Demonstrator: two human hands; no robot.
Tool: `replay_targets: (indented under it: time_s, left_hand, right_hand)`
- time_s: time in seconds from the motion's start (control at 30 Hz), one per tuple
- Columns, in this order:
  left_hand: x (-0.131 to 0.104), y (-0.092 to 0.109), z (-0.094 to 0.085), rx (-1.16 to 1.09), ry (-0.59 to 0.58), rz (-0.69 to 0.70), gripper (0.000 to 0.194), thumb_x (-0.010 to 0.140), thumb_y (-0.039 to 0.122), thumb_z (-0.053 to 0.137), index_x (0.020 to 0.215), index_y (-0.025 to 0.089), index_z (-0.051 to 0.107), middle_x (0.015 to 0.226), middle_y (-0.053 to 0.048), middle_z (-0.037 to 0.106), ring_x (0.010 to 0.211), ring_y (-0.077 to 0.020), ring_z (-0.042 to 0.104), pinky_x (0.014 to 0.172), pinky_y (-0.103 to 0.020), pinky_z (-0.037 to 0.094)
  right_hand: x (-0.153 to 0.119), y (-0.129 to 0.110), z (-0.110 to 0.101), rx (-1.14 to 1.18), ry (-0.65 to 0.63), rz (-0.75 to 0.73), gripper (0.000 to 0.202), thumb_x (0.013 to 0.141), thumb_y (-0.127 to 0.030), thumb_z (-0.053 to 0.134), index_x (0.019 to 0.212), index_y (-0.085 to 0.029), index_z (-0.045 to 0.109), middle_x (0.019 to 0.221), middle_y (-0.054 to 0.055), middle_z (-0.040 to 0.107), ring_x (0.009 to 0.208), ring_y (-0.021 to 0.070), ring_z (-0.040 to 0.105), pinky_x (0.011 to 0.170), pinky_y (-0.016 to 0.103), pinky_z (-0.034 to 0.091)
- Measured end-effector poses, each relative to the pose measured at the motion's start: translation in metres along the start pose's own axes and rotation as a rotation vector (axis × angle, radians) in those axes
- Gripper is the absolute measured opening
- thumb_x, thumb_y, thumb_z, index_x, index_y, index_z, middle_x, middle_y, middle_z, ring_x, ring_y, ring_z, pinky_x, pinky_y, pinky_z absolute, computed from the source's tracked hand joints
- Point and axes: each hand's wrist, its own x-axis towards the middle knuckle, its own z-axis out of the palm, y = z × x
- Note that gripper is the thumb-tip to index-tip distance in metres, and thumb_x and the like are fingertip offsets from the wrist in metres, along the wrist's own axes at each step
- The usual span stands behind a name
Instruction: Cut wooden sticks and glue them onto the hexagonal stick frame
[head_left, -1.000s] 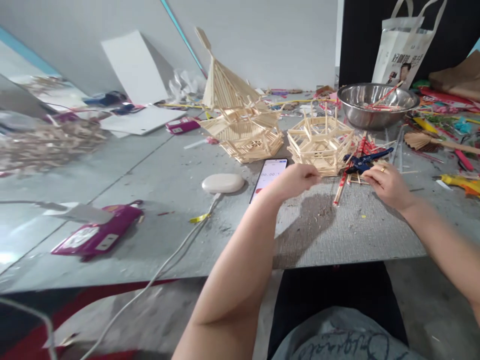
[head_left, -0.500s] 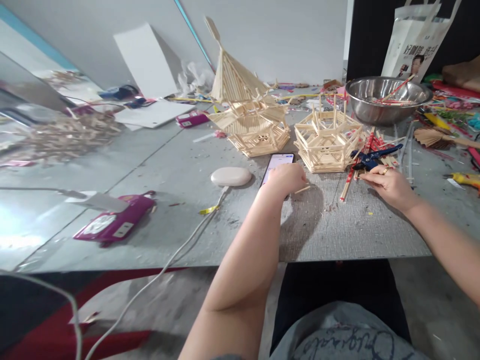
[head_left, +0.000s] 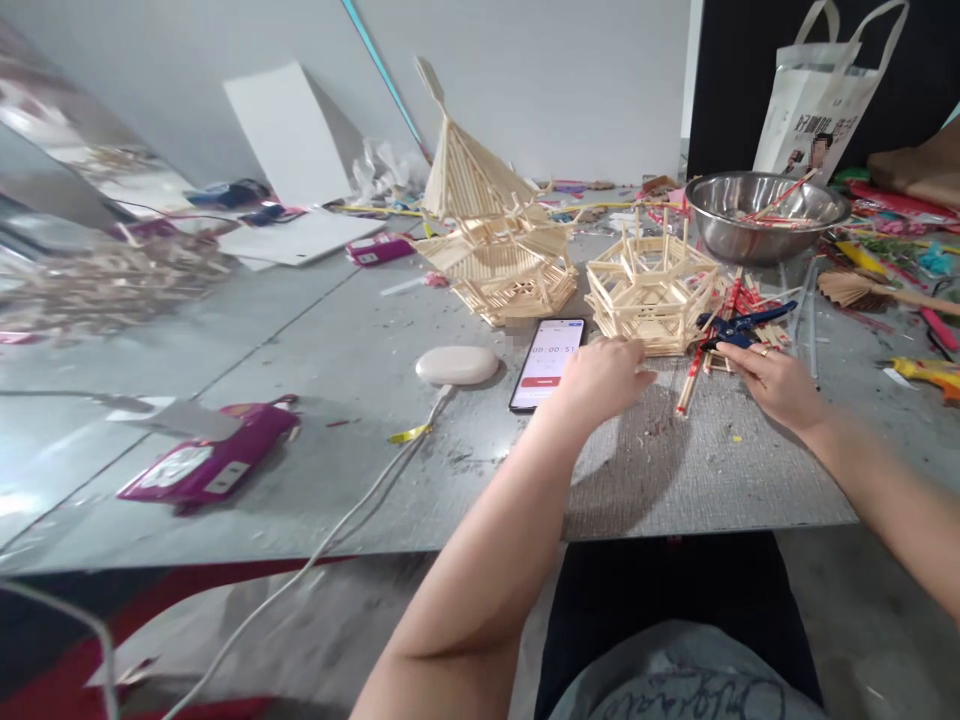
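Right of centre, the left hand [head_left: 609, 378], fingers loosely curled, is near the frame [head_left: 651, 300] and phone [head_left: 547, 365]; whether it pinches anything, I cannot tell. Farther right, the right hand [head_left: 776, 382] has fingers together at the pliers [head_left: 742, 325], over sticks [head_left: 688, 385]; its grip is unclear. The bowl [head_left: 766, 218] sits upper right.

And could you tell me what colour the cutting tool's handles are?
Dark blue, showing best in the current head view.

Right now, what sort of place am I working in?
Probably a craft workshop, judging by the pointed-roof stick model, the open stick frame beside it and the blue-handled tool among loose sticks.
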Motion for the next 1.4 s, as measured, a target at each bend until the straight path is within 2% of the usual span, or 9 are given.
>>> replay_targets:
  time_s: [0.17, 0.23, 0.43, 0.53, 0.67, 0.77, 0.9, 1.13, 1.4]
  left_hand:
    - [0.006, 0.019, 0.009, -0.109, 0.267, 0.095, 0.044, 0.085, 0.029, 0.048, 0.126, 0.017, 0.040, 0.134, -0.013, 0.039, 0.103, -0.0235, 0.055, 0.077, -0.034, 0.049]
    - [0.015, 0.019, 0.012, -0.154, 0.316, 0.105, 0.049, 0.084, 0.024, 0.049, 0.130, 0.016, 0.034, 0.138, -0.015, 0.034, 0.107, -0.0245, 0.053, 0.079, -0.035, 0.050]
    - [0.035, 0.004, 0.024, -0.285, 0.416, 0.100, 0.035, 0.083, 0.024, 0.051, 0.116, 0.013, 0.046, 0.117, -0.014, 0.051, 0.108, -0.0245, 0.052, 0.089, -0.039, 0.046]
    - [0.037, -0.002, 0.025, -0.341, 0.481, 0.053, 0.028, 0.085, 0.030, 0.049, 0.107, 0.013, 0.052, 0.109, -0.013, 0.054, 0.103, -0.0228, 0.054, 0.090, -0.039, 0.045]
    - [0.036, -0.005, 0.022, -0.412, 0.489, 0.037, 0.027, 0.087, 0.034, 0.046, 0.102, 0.013, 0.055, 0.105, -0.012, 0.056, 0.094, -0.0194, 0.057, 0.085, -0.036, 0.047]
    - [0.037, -0.006, 0.022, -0.432, 0.521, 0.032, 0.025, 0.086, 0.035, 0.047, 0.097, 0.014, 0.057, 0.102, -0.011, 0.057, 0.089, -0.0175, 0.058, 0.079, -0.033, 0.048]
    - [0.037, -0.006, 0.024, -0.445, 0.547, 0.030, 0.022, 0.084, 0.033, 0.049, 0.094, 0.016, 0.058, 0.100, -0.009, 0.058, 0.086, -0.0171, 0.058, 0.076, -0.032, 0.049]
    - [0.040, -0.006, 0.024, -0.451, 0.558, 0.029, 0.022, 0.082, 0.031, 0.050, 0.094, 0.014, 0.059, 0.101, -0.011, 0.058, 0.085, -0.0178, 0.057, 0.077, -0.033, 0.049]
    - [0.042, -0.025, 0.018, -0.572, 0.474, 0.070, 0.022, 0.080, 0.025, 0.050, 0.095, 0.016, 0.063, 0.103, -0.008, 0.061, 0.072, -0.0107, 0.058, 0.073, -0.027, 0.049]
  right_hand:
    - [0.020, 0.006, -0.010, 0.076, 0.023, 0.019, 0.034, 0.091, -0.027, 0.033, 0.110, -0.018, 0.059, 0.100, 0.009, 0.068, 0.089, 0.0215, 0.064, 0.075, 0.034, 0.048]
    - [0.034, 0.006, -0.016, 0.084, 0.020, -0.011, 0.031, 0.091, -0.029, 0.036, 0.110, -0.019, 0.058, 0.102, 0.008, 0.068, 0.091, 0.0213, 0.063, 0.076, 0.034, 0.048]
    - [0.077, 0.009, -0.025, 0.012, 0.058, 0.007, 0.019, 0.085, -0.033, 0.050, 0.091, -0.023, 0.064, 0.079, 0.004, 0.070, 0.070, 0.0186, 0.064, 0.061, 0.030, 0.044]
    - [0.092, 0.013, -0.024, 0.067, 0.072, -0.041, 0.015, 0.083, -0.028, 0.051, 0.085, -0.020, 0.064, 0.075, 0.005, 0.067, 0.069, 0.0179, 0.062, 0.063, 0.030, 0.045]
    - [0.108, 0.019, -0.021, 0.159, 0.073, -0.195, 0.019, 0.082, -0.016, 0.045, 0.089, -0.019, 0.063, 0.088, 0.008, 0.065, 0.084, 0.0186, 0.061, 0.075, 0.032, 0.047]
    - [0.118, 0.024, -0.020, 0.189, 0.049, -0.269, 0.022, 0.083, -0.016, 0.044, 0.089, -0.021, 0.065, 0.090, 0.007, 0.064, 0.085, 0.0177, 0.060, 0.076, 0.032, 0.047]
    - [0.128, 0.031, -0.020, 0.227, 0.039, -0.263, 0.020, 0.084, -0.022, 0.047, 0.089, -0.021, 0.067, 0.088, 0.005, 0.066, 0.080, 0.0164, 0.061, 0.072, 0.030, 0.048]
    - [0.132, 0.035, -0.016, 0.276, -0.020, -0.178, 0.017, 0.080, -0.020, 0.050, 0.089, -0.017, 0.064, 0.081, 0.006, 0.068, 0.071, 0.0166, 0.062, 0.068, 0.030, 0.049]
    - [0.136, 0.035, -0.012, 0.239, 0.028, -0.261, 0.019, 0.083, -0.021, 0.048, 0.087, -0.020, 0.067, 0.082, 0.006, 0.068, 0.080, 0.0183, 0.061, 0.074, 0.034, 0.048]
